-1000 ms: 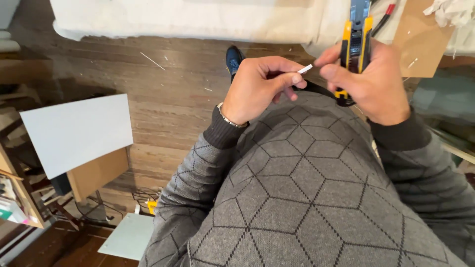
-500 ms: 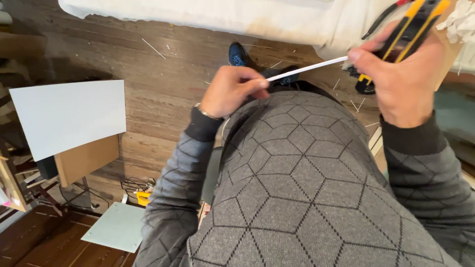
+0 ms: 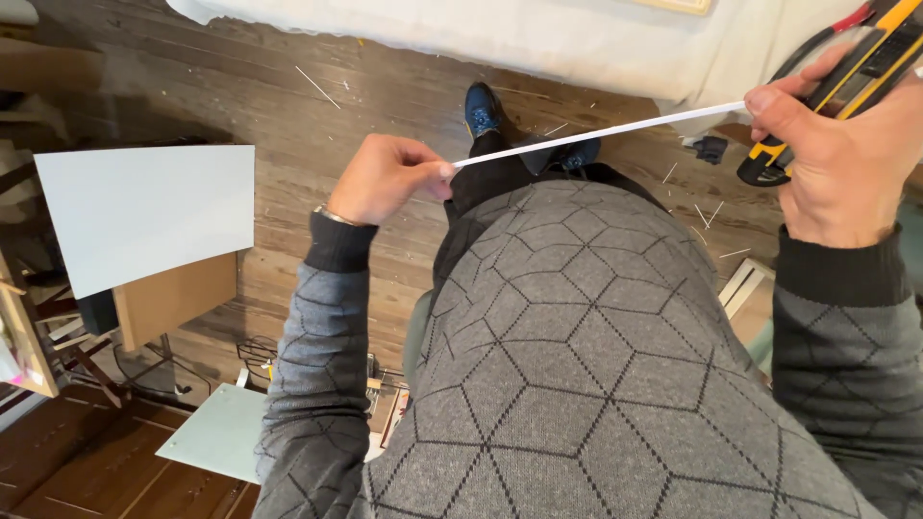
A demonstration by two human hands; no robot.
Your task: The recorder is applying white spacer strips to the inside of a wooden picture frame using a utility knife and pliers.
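Wooden floorboards (image 3: 240, 86) run under you, dark and scuffed, littered with thin white slivers. Your left hand (image 3: 389, 180) is curled up tight at about 10 o'clock from your chest, fingertips pinched on the near end of a long thin white strip (image 3: 601, 132). That strip stretches taut, rising toward 2 o'clock, straight to your right hand (image 3: 836, 154). There your thumb presses on its far end, while the rest of the hand is wrapped around a yellow-and-black utility knife (image 3: 846, 82) that points up and off the top right corner; whether its blade is out, you can't tell from here.

Between the two hands, below the strip, your dark blue shoes (image 3: 481, 111) peek out past the grey geometric-patterned sweater (image 3: 596, 365). At 12 o'clock a white cloth-covered edge (image 3: 500, 38) spans the top of the view. Out at 9 o'clock a pale white board (image 3: 144, 211) sits tilted, with a brown cardboard panel (image 3: 173, 298) just beneath it. Down at 7 o'clock a light green sheet (image 3: 216, 432) lies on the darker floor, and a tangle of black cable (image 3: 255, 351) sits near it.
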